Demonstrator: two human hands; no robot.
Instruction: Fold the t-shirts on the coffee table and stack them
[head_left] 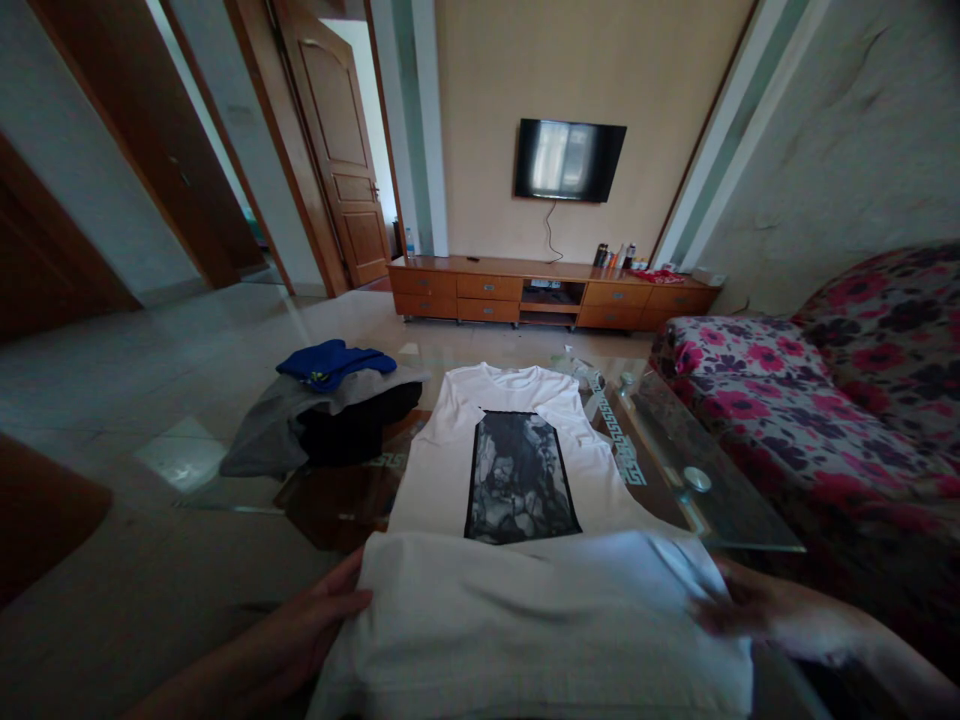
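A white T-shirt with a dark rectangular print lies flat on a glass table, its collar pointing away from me. Its near hem is folded up over the lower part. My left hand grips the folded edge on the left side, fingers closed on the cloth. My right hand holds the folded edge on the right side, fingers pinched on the fabric.
A pile of clothes lies on the table's left: blue on top, grey and black below. A floral sofa stands to the right. A low wooden cabinet and a wall television are at the far wall. A wooden door stands open at the left.
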